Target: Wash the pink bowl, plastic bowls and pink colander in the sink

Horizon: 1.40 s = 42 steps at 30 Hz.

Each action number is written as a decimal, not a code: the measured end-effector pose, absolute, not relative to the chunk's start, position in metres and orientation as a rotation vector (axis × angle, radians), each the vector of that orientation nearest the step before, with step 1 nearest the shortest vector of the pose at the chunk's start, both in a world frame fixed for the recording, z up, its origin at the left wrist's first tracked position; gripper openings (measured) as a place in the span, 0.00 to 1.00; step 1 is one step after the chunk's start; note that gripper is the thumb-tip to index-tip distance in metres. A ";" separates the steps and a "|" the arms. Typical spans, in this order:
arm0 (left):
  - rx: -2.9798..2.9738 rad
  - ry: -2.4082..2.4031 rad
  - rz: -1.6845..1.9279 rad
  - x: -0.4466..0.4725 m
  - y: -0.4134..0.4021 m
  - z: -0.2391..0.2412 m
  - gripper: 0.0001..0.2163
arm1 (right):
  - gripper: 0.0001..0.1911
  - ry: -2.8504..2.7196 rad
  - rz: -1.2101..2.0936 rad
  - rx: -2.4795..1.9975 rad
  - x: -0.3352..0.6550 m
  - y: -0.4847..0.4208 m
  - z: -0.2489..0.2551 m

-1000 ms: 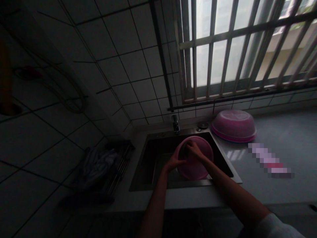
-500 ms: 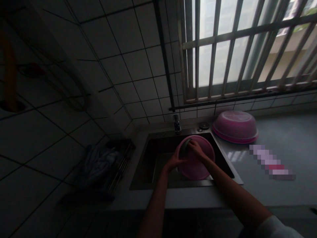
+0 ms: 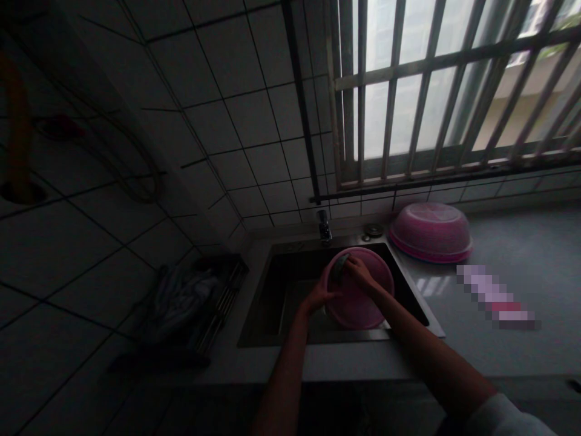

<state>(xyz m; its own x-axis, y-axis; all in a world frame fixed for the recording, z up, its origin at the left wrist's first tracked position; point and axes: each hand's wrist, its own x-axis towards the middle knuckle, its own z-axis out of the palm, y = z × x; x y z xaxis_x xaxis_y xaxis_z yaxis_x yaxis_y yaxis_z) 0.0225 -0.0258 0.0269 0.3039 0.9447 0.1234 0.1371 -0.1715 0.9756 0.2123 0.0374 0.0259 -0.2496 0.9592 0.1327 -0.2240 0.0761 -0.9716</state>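
A pink basin (image 3: 363, 309) sits tilted in the right half of the steel sink (image 3: 267, 297), its inside facing me. My left hand (image 3: 318, 295) grips the basin's left rim, with the thumb over the inner side. Inside the basin, my right hand (image 3: 361, 272) is closed on a greyish-green cloth (image 3: 339, 266) and presses it against the upper left wall. The light is dim, so whether this is a cloth or a scouring pad is hard to make out. The fingertips of my right hand are partly hidden.
Behind the sink stands a chrome faucet (image 3: 324, 229), with a round drain cover (image 3: 374, 231) to its right. An upturned pink basin (image 3: 431, 233) rests on the counter (image 3: 499, 242) under the barred window. Crumpled fabric (image 3: 184, 303) lies on a dark rack at left.
The cloth has shifted slightly and shows a lighter face against the basin wall. Both hands stay in nearly the same place.
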 end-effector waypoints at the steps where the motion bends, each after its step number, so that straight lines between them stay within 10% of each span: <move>1: 1.567 1.026 1.005 0.023 -0.026 0.028 0.51 | 0.14 -1.216 1.361 -0.864 0.216 0.042 0.025; 42: 1.694 0.983 0.985 0.017 -0.021 0.020 0.49 | 0.11 -1.520 1.606 -0.793 0.203 0.032 0.004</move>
